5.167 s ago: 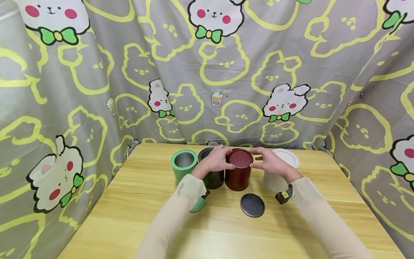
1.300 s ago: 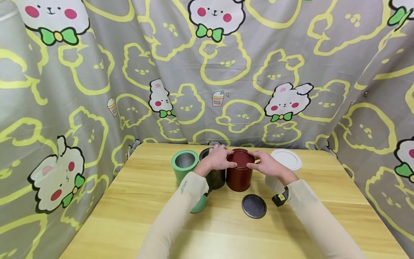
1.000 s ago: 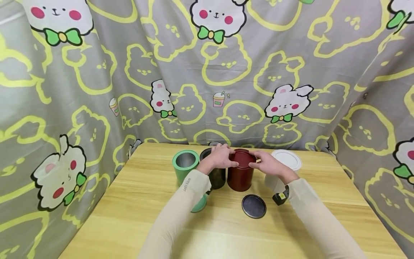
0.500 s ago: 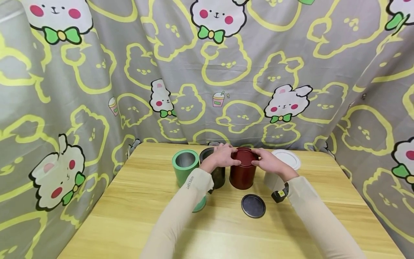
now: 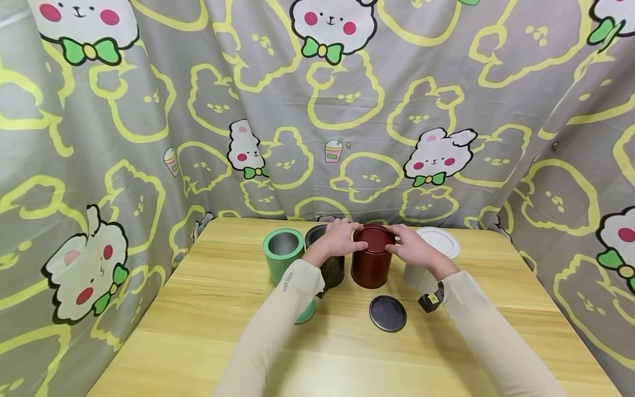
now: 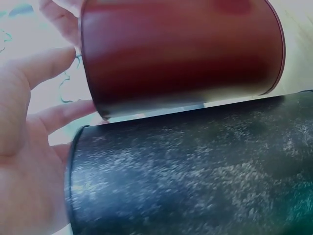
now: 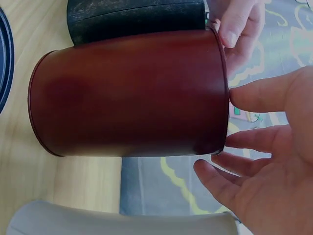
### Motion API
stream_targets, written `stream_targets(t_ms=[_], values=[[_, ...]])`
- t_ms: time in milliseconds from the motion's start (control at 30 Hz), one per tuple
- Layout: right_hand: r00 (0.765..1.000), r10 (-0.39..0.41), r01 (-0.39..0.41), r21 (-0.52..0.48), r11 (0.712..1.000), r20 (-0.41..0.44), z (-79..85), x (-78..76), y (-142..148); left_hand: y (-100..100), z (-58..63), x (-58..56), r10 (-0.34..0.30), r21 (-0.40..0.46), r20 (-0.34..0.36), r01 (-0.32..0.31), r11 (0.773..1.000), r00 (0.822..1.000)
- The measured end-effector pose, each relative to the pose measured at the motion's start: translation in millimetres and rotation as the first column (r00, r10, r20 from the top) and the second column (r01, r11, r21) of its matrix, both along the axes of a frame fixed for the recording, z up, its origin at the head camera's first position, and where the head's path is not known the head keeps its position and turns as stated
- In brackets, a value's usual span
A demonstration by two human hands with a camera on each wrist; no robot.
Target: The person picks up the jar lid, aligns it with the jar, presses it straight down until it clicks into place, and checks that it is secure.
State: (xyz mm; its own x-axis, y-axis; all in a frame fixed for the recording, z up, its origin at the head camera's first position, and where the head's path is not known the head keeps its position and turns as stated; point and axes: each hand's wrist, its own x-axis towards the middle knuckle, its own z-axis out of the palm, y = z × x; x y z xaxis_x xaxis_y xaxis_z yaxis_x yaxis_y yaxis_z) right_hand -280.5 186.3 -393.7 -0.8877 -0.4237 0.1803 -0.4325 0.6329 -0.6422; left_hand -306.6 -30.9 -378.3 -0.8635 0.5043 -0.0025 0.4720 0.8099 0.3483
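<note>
A dark red canister (image 5: 371, 270) stands upright in the row, its red lid (image 5: 375, 238) seated on top. My left hand (image 5: 339, 241) holds the left side of its upper rim, thumb in front and fingers behind. On the opposite side, my right hand (image 5: 415, 249) grips the rim likewise. In the right wrist view, the thumb and some fingertips touch the rim of the red canister (image 7: 132, 98). A black canister (image 6: 195, 171) lies close along the left hand's palm in the left wrist view; its top is uncovered in the head view.
An uncovered green canister (image 5: 278, 264) stands at the left end, a white lidded canister (image 5: 439, 242) at the right. Flat on the wooden table (image 5: 347, 364) are a black lid (image 5: 388, 313) and a green lid (image 5: 306, 313), the latter partly behind the left sleeve. A patterned curtain (image 5: 278, 182) hangs behind.
Both hands have shifted slightly right with the red canister between them, widening its gap from the black one. The other canisters and loose lids stay in place.
</note>
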Motion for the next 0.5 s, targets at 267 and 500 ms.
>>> stream_targets(t_ms=[267, 500], values=[[0.997, -0.009, 0.018, 0.106, 0.994, -0.083, 13.8, 15.6, 5, -11, 8.4, 19.3, -0.022, 0.112, -0.014, 0.023, 0.993, 1.0], [0.99, 0.074, -0.063, 0.1, 0.993, -0.118, 14.1, 39.2, 14, -20, 4.9, 50.0, -0.14, 0.183, -0.035, 0.144, 0.973, 0.99]])
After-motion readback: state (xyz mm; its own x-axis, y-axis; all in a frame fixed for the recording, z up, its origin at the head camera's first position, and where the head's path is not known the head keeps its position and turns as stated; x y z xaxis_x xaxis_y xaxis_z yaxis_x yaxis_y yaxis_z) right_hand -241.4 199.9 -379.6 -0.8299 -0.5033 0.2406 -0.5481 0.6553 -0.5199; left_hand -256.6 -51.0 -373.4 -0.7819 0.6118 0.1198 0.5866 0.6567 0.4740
